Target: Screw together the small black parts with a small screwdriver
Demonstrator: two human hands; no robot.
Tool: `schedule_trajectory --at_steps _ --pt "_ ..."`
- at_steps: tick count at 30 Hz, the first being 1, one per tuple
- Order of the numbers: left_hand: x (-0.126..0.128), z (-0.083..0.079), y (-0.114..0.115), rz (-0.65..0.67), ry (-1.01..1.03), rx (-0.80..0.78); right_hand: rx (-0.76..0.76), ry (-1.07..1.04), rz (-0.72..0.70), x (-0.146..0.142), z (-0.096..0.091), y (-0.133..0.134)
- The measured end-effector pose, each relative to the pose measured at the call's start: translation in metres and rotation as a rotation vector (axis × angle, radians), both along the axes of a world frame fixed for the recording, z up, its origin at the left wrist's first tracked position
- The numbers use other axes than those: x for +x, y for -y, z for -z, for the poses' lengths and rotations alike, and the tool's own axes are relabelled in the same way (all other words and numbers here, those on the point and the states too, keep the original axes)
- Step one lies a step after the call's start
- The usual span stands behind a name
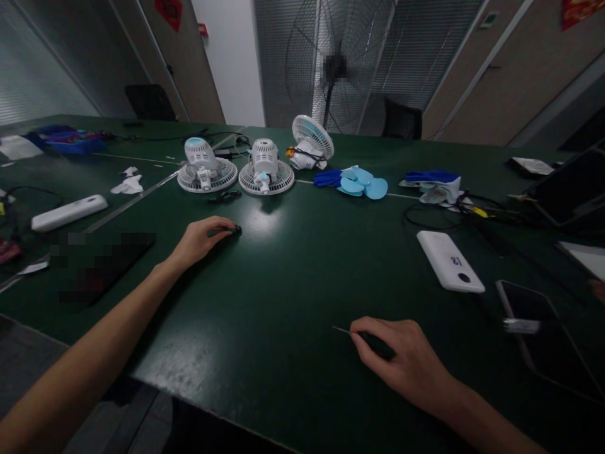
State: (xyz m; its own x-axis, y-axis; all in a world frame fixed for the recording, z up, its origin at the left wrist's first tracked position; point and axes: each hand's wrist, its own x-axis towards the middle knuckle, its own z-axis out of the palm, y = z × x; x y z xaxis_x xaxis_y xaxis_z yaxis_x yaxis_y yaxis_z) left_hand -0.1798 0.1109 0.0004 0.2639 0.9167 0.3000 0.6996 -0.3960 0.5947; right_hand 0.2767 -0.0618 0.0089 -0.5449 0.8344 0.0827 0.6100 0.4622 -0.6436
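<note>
My right hand is closed around the dark handle of a screwdriver, its thin metal shaft pointing left over the green table. Further up the table, my left hand rests with its fingers pinched on a small dark object, whose kind I cannot make out. Beyond the left hand lies a short coil of black cable. Two small white fans sit behind it, grille down with their motor housings up. A third white fan is tilted to their right.
Light blue fan blades and blue gloves lie past the middle. At the right are a white power bank, a phone and cables. A long white device and a dark pixelated slab lie left.
</note>
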Motion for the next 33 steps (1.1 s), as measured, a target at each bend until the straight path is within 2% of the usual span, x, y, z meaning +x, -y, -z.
schedule_trajectory --at_steps 6,10,13,16,19,24,28,33 --pt "-0.002 0.001 0.0 -0.21 0.154 -0.063 -0.02 -0.004 -0.003 0.0 -0.001 0.0" --pt "0.011 0.001 0.0 -0.286 0.313 -0.194 -0.006 0.006 -0.001 0.0 0.0 0.0" --pt "0.02 0.005 0.002 -0.318 0.396 -0.223 0.011 0.019 -0.003 0.0 0.002 0.0" --pt "0.027 0.012 0.003 -0.353 0.368 -0.165 0.01 0.024 -0.005 0.001 0.002 0.0" --pt "0.028 0.015 0.003 -0.391 0.252 -0.089 -0.003 0.02 -0.008 0.0 0.001 0.0" --pt "0.019 0.008 0.001 -0.345 0.058 -0.037 0.033 0.034 0.01 -0.001 0.001 0.0" --pt "0.008 0.009 -0.004 -0.319 0.108 -0.103 0.032 0.035 0.005 0.0 0.002 0.0" --pt "0.006 0.016 -0.006 -0.342 0.147 -0.102 0.0 0.033 -0.008 0.0 0.001 0.001"
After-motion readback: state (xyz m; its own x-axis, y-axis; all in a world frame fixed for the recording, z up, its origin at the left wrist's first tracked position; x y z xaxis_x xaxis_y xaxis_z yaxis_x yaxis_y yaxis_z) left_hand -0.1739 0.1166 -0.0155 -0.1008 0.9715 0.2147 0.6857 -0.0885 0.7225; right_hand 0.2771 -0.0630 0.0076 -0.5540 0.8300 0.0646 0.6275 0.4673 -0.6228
